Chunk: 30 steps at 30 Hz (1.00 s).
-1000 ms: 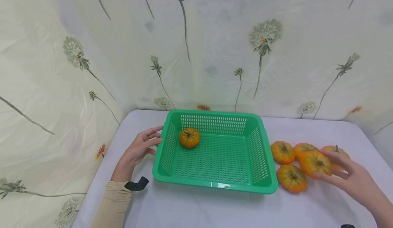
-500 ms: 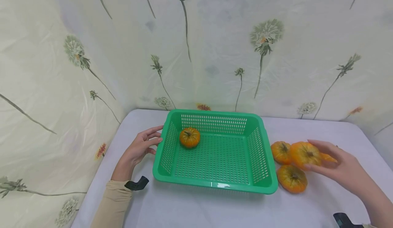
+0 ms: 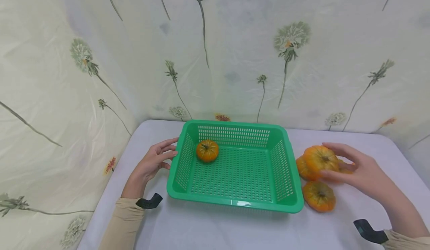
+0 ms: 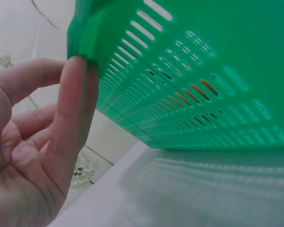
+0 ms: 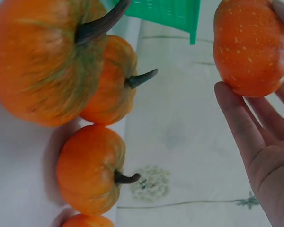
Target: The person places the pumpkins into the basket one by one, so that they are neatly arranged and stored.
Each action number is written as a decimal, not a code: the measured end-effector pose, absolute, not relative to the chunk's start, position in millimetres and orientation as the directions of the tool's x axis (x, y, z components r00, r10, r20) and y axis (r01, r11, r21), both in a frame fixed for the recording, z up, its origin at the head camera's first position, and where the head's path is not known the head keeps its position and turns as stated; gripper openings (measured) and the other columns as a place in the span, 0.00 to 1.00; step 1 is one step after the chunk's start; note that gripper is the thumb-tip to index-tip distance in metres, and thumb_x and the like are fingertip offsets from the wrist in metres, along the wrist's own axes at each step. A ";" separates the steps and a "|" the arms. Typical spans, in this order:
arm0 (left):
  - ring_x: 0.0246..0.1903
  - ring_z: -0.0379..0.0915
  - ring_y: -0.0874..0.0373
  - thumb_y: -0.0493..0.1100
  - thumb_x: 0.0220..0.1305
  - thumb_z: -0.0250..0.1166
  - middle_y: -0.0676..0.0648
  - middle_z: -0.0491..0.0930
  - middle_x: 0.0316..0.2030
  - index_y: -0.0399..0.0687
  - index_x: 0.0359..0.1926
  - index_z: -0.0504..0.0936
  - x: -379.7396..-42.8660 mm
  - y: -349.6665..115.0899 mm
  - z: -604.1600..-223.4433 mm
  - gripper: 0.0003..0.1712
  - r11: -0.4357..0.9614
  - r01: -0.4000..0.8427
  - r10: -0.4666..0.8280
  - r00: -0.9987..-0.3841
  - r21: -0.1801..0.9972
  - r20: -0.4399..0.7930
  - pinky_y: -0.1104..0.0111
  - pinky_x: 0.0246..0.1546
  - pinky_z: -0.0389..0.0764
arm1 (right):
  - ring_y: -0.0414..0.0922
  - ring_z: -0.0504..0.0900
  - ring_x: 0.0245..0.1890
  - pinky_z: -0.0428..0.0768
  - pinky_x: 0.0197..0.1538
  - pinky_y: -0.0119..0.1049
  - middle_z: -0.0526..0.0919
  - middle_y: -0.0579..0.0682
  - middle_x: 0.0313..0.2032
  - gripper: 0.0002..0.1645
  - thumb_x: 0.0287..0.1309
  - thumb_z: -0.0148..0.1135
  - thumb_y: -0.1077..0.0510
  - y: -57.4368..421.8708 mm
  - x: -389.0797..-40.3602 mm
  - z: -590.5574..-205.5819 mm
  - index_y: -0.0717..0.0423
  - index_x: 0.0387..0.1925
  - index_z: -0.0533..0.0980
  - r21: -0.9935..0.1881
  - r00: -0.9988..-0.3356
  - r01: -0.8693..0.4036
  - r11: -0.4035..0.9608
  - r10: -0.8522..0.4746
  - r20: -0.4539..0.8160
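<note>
A green plastic basket [image 3: 231, 201] with slotted walls stands mid-table, and one small orange pumpkin [image 3: 207, 151] sits in its far left part. My left hand [image 3: 155, 159] is at the basket's left side; in the left wrist view its fingertips [image 4: 75, 71] touch the underside of the rim from outside. Beyond the basket's right side, my right hand [image 3: 357, 167] grips a larger orange pumpkin [image 5: 251, 47] between thumb and fingers, raised over the others. In the head view this held pumpkin overlaps another pumpkin [image 3: 302, 169] standing by the basket.
A further pumpkin [image 3: 319, 196] lies nearer the front, close to the basket's right corner. More pumpkins [image 5: 91, 169] stand in the right wrist view, partly hidden by my hand in the head view. A flowered curtain [image 3: 235, 55] hangs behind the white table [image 3: 201, 231].
My right hand has lifted the pumpkin and carried it left and away from me, toward the basket. The left hand and the basket have stayed put.
</note>
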<state>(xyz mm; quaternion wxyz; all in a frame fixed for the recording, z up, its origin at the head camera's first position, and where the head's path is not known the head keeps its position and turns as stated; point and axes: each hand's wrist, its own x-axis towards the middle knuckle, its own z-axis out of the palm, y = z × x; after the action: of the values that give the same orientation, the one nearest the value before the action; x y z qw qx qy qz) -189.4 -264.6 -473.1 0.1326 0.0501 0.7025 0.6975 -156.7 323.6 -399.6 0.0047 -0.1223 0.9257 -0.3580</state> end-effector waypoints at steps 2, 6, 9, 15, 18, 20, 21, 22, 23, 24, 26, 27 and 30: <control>0.31 0.81 0.64 0.38 0.73 0.64 0.54 0.83 0.43 0.45 0.76 0.66 -189.7 -265.0 -473.5 0.34 0.020 -0.113 0.257 -0.960 0.993 -0.114 0.74 0.22 0.83 | 0.13 0.68 0.54 0.73 0.49 0.08 0.71 0.22 0.61 0.47 0.53 0.80 0.50 317.9 -158.7 -396.4 0.39 0.73 0.69 -0.675 -0.968 -0.226 0.702 -0.240 0.075; 0.31 0.82 0.64 0.38 0.73 0.64 0.54 0.83 0.44 0.43 0.76 0.66 -190.4 -265.1 -474.1 0.34 0.017 -0.109 0.261 -0.959 0.994 -0.110 0.74 0.22 0.83 | 0.14 0.71 0.53 0.76 0.48 0.11 0.72 0.26 0.62 0.46 0.54 0.80 0.50 309.3 -163.7 -390.7 0.40 0.73 0.69 -0.680 -0.961 -0.239 0.693 -0.268 0.065; 0.31 0.82 0.64 0.37 0.72 0.64 0.53 0.83 0.44 0.43 0.76 0.66 -190.3 -264.8 -473.7 0.34 0.015 -0.113 0.260 -0.959 0.994 -0.113 0.74 0.22 0.83 | 0.14 0.71 0.52 0.78 0.48 0.13 0.73 0.33 0.64 0.46 0.56 0.79 0.49 303.0 -168.0 -386.0 0.42 0.73 0.69 -0.672 -0.954 -0.251 0.696 -0.296 0.050; 0.30 0.82 0.64 0.37 0.73 0.64 0.52 0.83 0.44 0.46 0.76 0.67 -189.3 -264.4 -472.1 0.33 0.019 -0.120 0.251 -0.960 0.993 -0.121 0.74 0.22 0.83 | 0.18 0.73 0.53 0.82 0.49 0.21 0.75 0.46 0.68 0.44 0.57 0.77 0.45 285.2 -177.0 -375.2 0.36 0.73 0.69 -0.662 -0.944 -0.253 0.706 -0.331 0.007; 0.31 0.82 0.64 0.37 0.73 0.64 0.52 0.83 0.44 0.45 0.76 0.67 -189.0 -264.3 -471.3 0.34 0.021 -0.121 0.252 -0.960 0.992 -0.123 0.73 0.22 0.83 | 0.20 0.71 0.55 0.82 0.50 0.21 0.77 0.47 0.67 0.42 0.56 0.78 0.45 276.6 -180.3 -372.1 0.37 0.71 0.71 -0.649 -0.931 -0.302 0.698 -0.363 0.043; 0.31 0.82 0.64 0.38 0.72 0.64 0.52 0.83 0.45 0.45 0.76 0.67 -189.1 -264.1 -471.1 0.34 0.021 -0.122 0.252 -0.960 0.992 -0.123 0.73 0.22 0.83 | 0.21 0.70 0.56 0.82 0.50 0.20 0.78 0.47 0.66 0.42 0.56 0.79 0.46 271.2 -182.3 -370.7 0.39 0.70 0.72 -0.644 -0.921 -0.333 0.689 -0.383 0.067; 0.31 0.82 0.64 0.38 0.72 0.64 0.52 0.83 0.45 0.45 0.76 0.67 -189.1 -263.9 -470.9 0.34 0.021 -0.123 0.252 -0.960 0.992 -0.124 0.73 0.22 0.83 | 0.21 0.70 0.56 0.82 0.51 0.20 0.78 0.47 0.66 0.41 0.55 0.79 0.46 268.9 -183.1 -370.1 0.40 0.70 0.72 -0.641 -0.919 -0.340 0.688 -0.389 0.070; 0.31 0.82 0.63 0.38 0.72 0.64 0.52 0.83 0.45 0.45 0.76 0.67 -189.2 -263.8 -470.8 0.34 0.022 -0.123 0.252 -0.960 0.992 -0.125 0.73 0.22 0.83 | 0.20 0.70 0.56 0.81 0.51 0.20 0.78 0.47 0.66 0.41 0.55 0.79 0.45 266.7 -183.8 -369.5 0.40 0.70 0.72 -0.638 -0.917 -0.342 0.689 -0.393 0.068; 0.31 0.82 0.63 0.38 0.72 0.64 0.52 0.83 0.45 0.46 0.76 0.67 -189.2 -263.7 -470.8 0.34 0.023 -0.124 0.252 -0.959 0.992 -0.126 0.73 0.22 0.83 | 0.20 0.69 0.56 0.81 0.51 0.20 0.78 0.46 0.66 0.41 0.56 0.78 0.45 264.7 -184.6 -369.0 0.39 0.70 0.72 -0.638 -0.916 -0.343 0.690 -0.396 0.063; 0.31 0.82 0.63 0.38 0.72 0.64 0.52 0.83 0.45 0.46 0.76 0.67 -189.3 -263.6 -470.8 0.34 0.025 -0.123 0.252 -0.959 0.992 -0.126 0.73 0.22 0.83 | 0.20 0.69 0.56 0.81 0.51 0.20 0.78 0.45 0.66 0.41 0.56 0.78 0.44 262.9 -185.4 -368.7 0.38 0.70 0.72 -0.639 -0.916 -0.339 0.691 -0.397 0.056; 0.31 0.82 0.63 0.38 0.72 0.64 0.51 0.83 0.45 0.46 0.76 0.67 -189.3 -263.6 -470.9 0.34 0.028 -0.124 0.251 -0.960 0.992 -0.127 0.73 0.22 0.83 | 0.22 0.70 0.57 0.81 0.52 0.21 0.77 0.44 0.66 0.41 0.56 0.78 0.43 259.8 -186.9 -368.2 0.37 0.70 0.72 -0.638 -0.911 -0.339 0.691 -0.409 0.041; 0.31 0.82 0.63 0.38 0.72 0.65 0.51 0.83 0.45 0.46 0.76 0.67 -189.3 -263.7 -471.1 0.34 0.030 -0.124 0.250 -0.960 0.992 -0.128 0.73 0.22 0.83 | 0.24 0.71 0.58 0.81 0.52 0.21 0.77 0.43 0.66 0.41 0.56 0.78 0.42 258.1 -187.8 -368.1 0.36 0.70 0.72 -0.641 -0.910 -0.336 0.689 -0.414 0.032; 0.31 0.82 0.63 0.38 0.72 0.65 0.52 0.83 0.45 0.46 0.76 0.67 -189.5 -264.2 -471.8 0.34 0.035 -0.122 0.249 -0.960 0.992 -0.127 0.73 0.22 0.83 | 0.33 0.74 0.62 0.84 0.54 0.27 0.77 0.43 0.67 0.42 0.55 0.77 0.40 252.1 -190.5 -368.3 0.37 0.70 0.71 -0.649 -0.904 -0.328 0.686 -0.428 0.004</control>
<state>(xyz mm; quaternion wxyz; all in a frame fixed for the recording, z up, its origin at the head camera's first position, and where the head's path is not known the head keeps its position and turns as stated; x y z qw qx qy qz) -189.5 -264.2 -471.8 0.1338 0.0448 0.7068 0.6932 -190.5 252.1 -368.3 0.0740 -0.2065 0.9152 -0.3381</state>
